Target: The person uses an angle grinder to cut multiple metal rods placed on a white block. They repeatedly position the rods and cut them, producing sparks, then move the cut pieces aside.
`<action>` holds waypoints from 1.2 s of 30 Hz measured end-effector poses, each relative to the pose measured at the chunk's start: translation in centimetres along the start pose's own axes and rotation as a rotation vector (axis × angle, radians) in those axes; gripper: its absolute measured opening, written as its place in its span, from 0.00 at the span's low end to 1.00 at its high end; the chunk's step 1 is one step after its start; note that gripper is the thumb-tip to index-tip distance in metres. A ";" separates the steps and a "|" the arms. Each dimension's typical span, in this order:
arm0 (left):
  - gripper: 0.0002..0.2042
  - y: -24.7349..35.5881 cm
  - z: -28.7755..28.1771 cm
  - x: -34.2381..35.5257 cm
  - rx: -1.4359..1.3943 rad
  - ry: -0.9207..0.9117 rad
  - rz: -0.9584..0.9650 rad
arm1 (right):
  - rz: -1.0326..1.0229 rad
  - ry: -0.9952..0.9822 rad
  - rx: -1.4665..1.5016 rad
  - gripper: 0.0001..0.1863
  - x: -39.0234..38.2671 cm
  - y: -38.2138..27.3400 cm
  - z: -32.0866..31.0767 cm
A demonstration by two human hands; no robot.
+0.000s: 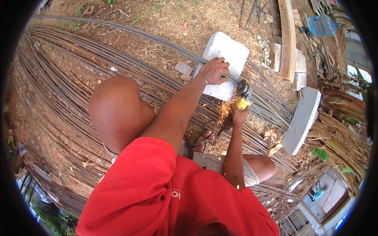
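My left hand (214, 71) is closed round a bundle of grey steel rods (173, 46), pressing it onto a white block (232, 47). Below and to the right of it, my right hand (239, 115) grips a yellow angle grinder (243, 103). The grinder's dark disc (241, 87) meets the rods just past the block's right edge. Orange sparks (225, 111) spray downward from the disc toward my foot (204, 138). Most of the grinder's body is hidden by the right hand.
Long rusty rods (98, 53) lie across the ground under and around me. A grey slab (302, 120) stands at the right near the rod ends. Farther back are a wooden plank (288, 39), a blue water bottle (323, 26) and a broken block piece (183, 67).
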State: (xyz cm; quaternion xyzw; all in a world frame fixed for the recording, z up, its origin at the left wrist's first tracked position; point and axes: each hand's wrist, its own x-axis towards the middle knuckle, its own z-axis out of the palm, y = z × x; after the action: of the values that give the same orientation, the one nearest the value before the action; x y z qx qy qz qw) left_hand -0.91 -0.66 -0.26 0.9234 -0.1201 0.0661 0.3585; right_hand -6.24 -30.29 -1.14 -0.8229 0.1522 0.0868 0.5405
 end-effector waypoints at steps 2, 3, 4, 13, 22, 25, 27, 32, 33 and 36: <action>0.17 0.0 0.0 0.0 -0.010 -0.001 0.000 | 0.052 0.017 0.002 0.20 -0.1 0.1 -0.1; 0.17 0.0 0.0 0.0 -0.010 0.000 -0.004 | 0.040 -0.001 -0.019 0.21 -0.2 0.1 -0.3; 0.17 0.0 0.0 0.0 -0.007 0.012 0.006 | 0.067 -0.015 -0.037 0.23 -0.3 0.1 -0.5; 0.16 -0.8 -0.2 0.6 0.015 0.020 0.005 | -0.042 0.008 -0.163 0.25 0.5 -0.1 0.3; 0.16 -0.6 -0.5 0.6 0.018 0.000 -0.008 | 0.061 0.011 -0.152 0.25 0.1 0.3 0.0; 0.17 -0.6 -0.5 0.6 0.016 -0.001 -0.011 | 0.057 -0.003 -0.175 0.26 0.1 0.2 -0.1; 0.17 -0.6 -0.5 0.6 0.026 -0.020 -0.008 | 0.062 -0.020 -0.187 0.27 0.1 0.1 -0.2; 0.17 -0.6 -0.5 0.6 0.023 0.016 -0.002 | -0.024 -0.012 -0.177 0.26 -0.3 -0.8 0.1; 0.17 -0.6 -0.5 0.6 0.024 -0.001 -0.013 | -0.036 -0.039 -0.087 0.25 -0.5 -1.0 0.1; 0.17 -0.5 -0.6 0.6 0.008 -0.047 -0.028 | 0.081 -0.032 -0.010 0.24 -0.9 -1.8 0.1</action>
State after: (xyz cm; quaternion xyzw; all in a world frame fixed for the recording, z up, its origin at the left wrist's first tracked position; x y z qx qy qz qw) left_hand -0.20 -0.01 -0.05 0.9277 -0.1153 0.0396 0.3528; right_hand -6.44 -29.40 0.69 -0.8173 0.1762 0.1227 0.5347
